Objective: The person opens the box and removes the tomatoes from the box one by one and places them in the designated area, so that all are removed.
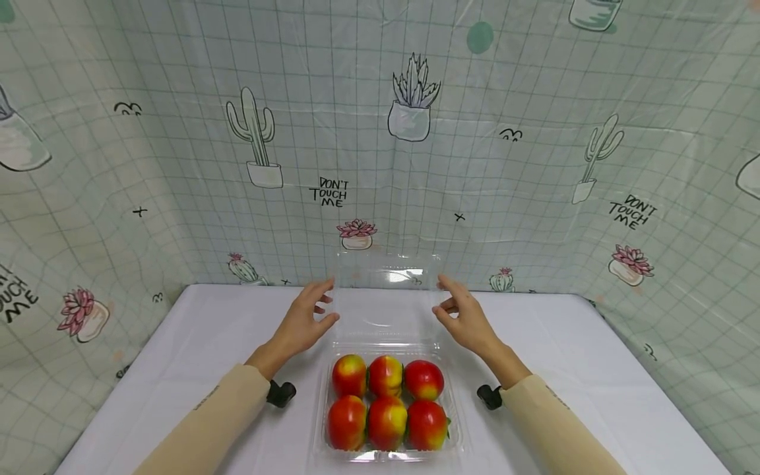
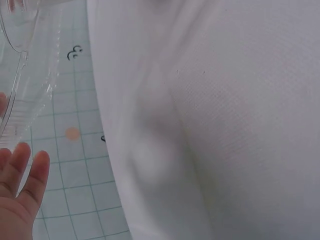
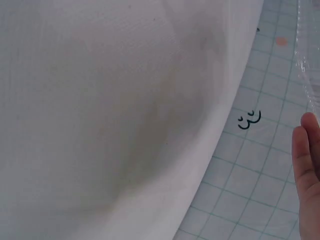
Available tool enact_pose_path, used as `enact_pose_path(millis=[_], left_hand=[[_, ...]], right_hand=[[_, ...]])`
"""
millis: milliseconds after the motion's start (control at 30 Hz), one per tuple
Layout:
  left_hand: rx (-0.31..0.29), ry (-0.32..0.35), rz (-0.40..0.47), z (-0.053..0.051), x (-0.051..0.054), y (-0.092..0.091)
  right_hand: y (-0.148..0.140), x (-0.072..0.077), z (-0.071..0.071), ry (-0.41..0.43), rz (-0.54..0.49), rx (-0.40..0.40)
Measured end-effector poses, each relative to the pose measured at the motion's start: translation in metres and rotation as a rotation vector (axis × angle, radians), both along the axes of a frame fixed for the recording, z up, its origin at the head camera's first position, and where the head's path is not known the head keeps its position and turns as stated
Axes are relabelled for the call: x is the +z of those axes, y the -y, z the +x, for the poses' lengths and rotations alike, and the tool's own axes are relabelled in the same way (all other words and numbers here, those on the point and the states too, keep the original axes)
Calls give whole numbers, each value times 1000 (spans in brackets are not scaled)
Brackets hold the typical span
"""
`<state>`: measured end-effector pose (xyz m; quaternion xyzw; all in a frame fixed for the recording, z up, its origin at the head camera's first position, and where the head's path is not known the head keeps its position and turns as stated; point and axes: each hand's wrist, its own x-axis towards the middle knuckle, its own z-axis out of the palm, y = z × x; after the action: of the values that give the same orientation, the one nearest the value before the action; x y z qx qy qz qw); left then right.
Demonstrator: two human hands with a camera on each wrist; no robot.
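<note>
A clear plastic clamshell box (image 1: 318,402) stands on the table with several red-and-yellow fruits (image 1: 387,422) in two rows inside. Its see-through lid (image 1: 386,310) is raised at the far side, hinged up from the base. Beside the lid's left edge is my left hand (image 1: 303,320), fingers loosely bent and apart, holding nothing. My right hand (image 1: 466,320) mirrors it at the right edge, thumb and fingers relaxed. Whether fingertips touch the lid I cannot tell. The left wrist view shows straight left fingers (image 2: 37,175) near the clear lid (image 2: 45,85); the right wrist view shows right fingers (image 3: 302,155) close under the lid's edge (image 3: 305,65).
A white cloth covers the table (image 1: 237,316). Behind and at both sides hangs a checked curtain (image 1: 332,119) printed with cacti. Black wrist cameras (image 1: 281,394) sit under both wrists, to either side of the box.
</note>
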<state>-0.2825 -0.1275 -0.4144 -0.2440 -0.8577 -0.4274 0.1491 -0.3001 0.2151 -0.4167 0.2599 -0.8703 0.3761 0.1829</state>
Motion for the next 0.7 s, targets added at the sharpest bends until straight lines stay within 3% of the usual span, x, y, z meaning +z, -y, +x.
enact_pose_path(millis=[433, 700], left_hand=[[-46, 43, 11, 3, -10, 3], [-62, 119, 45, 7, -15, 6]], right_hand=[[-2, -9, -4, 113, -25, -8], [-1, -14, -1, 193, -16, -33]])
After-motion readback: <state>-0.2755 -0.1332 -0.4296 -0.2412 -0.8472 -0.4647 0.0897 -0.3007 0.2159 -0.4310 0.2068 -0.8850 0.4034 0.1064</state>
